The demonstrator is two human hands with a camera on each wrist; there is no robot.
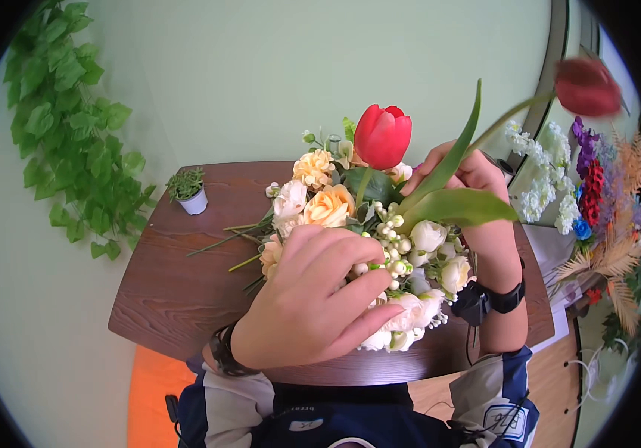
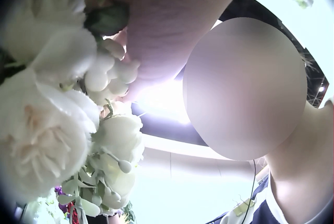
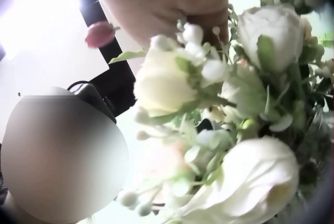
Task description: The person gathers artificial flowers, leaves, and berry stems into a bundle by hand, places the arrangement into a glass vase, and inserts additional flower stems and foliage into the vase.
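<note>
The bouquet [image 1: 369, 246] of cream roses and a red tulip [image 1: 382, 136], between the hands above the surface [image 1: 171, 291], looks light and crushable, best held low by its stems: the left hand [image 1: 313, 299] rests open-fingered on the blooms, while the right hand [image 1: 477, 194] apparently pinches a tulip stem.

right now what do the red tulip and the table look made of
Red tulip: likely artificial, fabric or plastic; the petals look smooth, evenly coloured and slightly glossy, though that can't be confirmed. Table: dark brown wood or wood-look laminate, with visible grain lines and a matte finish.
</note>
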